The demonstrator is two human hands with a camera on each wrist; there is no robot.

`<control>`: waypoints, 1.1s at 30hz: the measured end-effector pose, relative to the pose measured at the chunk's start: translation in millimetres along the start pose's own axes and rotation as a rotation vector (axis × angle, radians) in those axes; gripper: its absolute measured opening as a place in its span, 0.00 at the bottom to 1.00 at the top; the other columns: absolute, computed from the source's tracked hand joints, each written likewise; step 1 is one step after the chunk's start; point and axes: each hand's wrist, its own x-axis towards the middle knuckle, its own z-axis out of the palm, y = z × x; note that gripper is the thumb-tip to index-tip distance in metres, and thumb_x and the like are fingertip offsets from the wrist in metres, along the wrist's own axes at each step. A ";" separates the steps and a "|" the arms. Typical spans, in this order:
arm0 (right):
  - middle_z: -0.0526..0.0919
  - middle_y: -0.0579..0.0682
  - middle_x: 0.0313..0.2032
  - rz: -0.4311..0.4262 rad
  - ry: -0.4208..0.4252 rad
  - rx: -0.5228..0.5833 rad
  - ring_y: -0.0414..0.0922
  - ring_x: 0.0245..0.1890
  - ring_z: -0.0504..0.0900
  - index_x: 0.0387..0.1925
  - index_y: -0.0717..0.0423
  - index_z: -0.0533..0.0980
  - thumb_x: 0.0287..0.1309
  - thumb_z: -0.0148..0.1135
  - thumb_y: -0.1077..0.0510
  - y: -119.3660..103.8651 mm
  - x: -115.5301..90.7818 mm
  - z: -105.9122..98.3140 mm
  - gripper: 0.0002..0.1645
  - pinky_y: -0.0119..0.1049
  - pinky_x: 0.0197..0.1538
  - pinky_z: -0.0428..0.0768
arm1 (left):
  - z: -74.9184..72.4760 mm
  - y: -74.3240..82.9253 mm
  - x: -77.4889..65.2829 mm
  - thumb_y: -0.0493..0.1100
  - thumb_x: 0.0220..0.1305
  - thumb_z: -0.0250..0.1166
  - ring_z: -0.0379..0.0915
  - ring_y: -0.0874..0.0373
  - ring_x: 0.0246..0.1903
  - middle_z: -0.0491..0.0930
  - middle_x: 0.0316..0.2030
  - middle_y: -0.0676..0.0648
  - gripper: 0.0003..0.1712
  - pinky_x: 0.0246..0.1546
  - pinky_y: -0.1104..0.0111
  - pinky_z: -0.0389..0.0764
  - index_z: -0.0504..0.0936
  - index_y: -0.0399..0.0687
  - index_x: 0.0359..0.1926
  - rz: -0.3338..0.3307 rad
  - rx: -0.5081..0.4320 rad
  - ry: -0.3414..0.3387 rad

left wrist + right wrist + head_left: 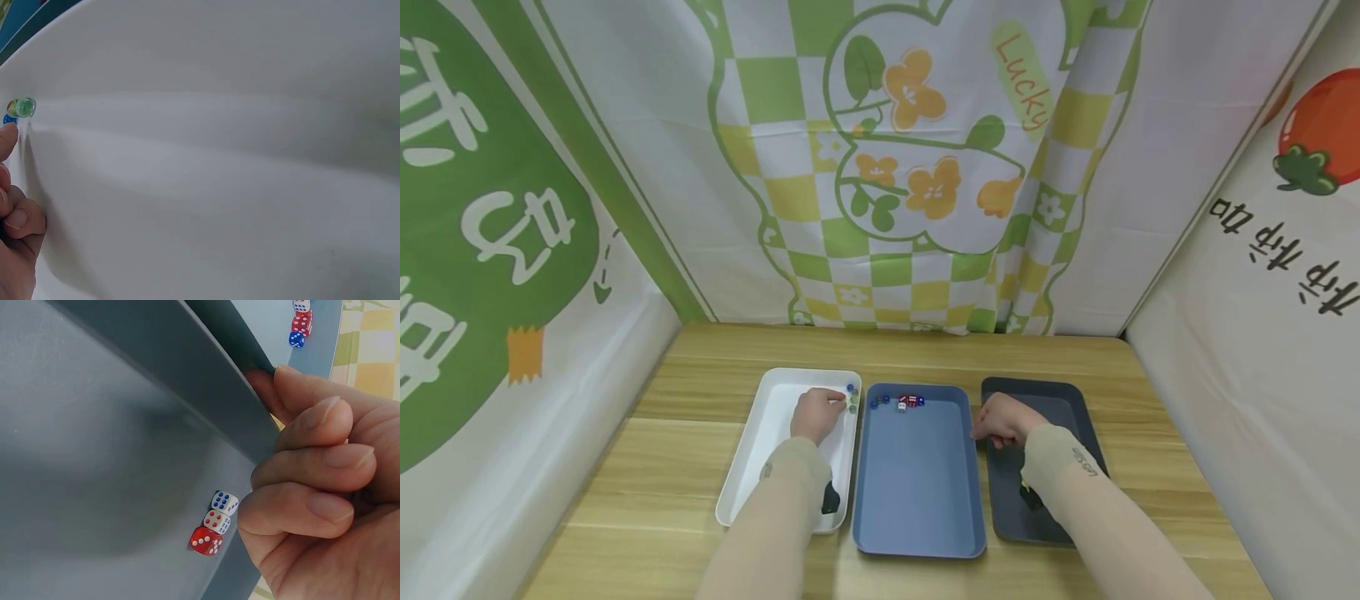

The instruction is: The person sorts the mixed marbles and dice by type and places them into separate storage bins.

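My left hand [817,414] reaches into the white tray [747,450], fingers bent, fingertips at a short row of glass marbles [853,400] along its far right side. In the left wrist view a green marble [25,107] and a blue marble [10,119] sit just beyond a fingertip; whether one is pinched is hidden. My right hand [1006,419] hovers at the left rim of the dark grey tray [1011,500], fingers curled, thumb and index finger close together near the blue tray [917,483]. Nothing shows between them. Below it lie red and white dice [217,522].
In the blue tray's far end rest several dice [912,402] and blue and dark marbles [880,401]. The three trays stand side by side on a wooden table [647,467]. Patterned cloth [895,283] hangs behind the table, with more cloth at both sides.
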 end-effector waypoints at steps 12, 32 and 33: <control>0.67 0.45 0.09 -0.003 -0.004 -0.007 0.39 0.11 0.60 0.30 0.61 0.86 0.65 0.66 0.61 -0.6 1.0 0.6 0.09 0.32 0.19 0.58 | -19.0 9.6 0.7 0.42 0.70 0.65 0.83 0.44 0.50 0.87 0.48 0.40 0.13 0.51 0.53 0.81 0.89 0.39 0.47 0.089 -0.035 -0.021; 0.66 0.45 0.08 0.002 -0.015 -0.007 0.39 0.10 0.58 0.27 0.64 0.85 0.65 0.66 0.62 -1.0 1.2 1.2 0.12 0.33 0.18 0.57 | -47.9 27.2 -40.4 0.48 0.71 0.64 0.67 0.61 0.12 0.71 0.12 0.50 0.19 0.15 0.71 0.71 0.85 0.33 0.34 -0.001 -0.093 -0.299; 0.66 0.45 0.08 0.001 -0.014 -0.009 0.39 0.10 0.58 0.28 0.64 0.85 0.65 0.66 0.62 -1.2 1.0 1.1 0.11 0.33 0.18 0.57 | -47.2 27.8 -43.0 0.48 0.70 0.65 0.69 0.60 0.12 0.72 0.12 0.49 0.19 0.16 0.70 0.73 0.85 0.34 0.34 -0.011 -0.086 -0.306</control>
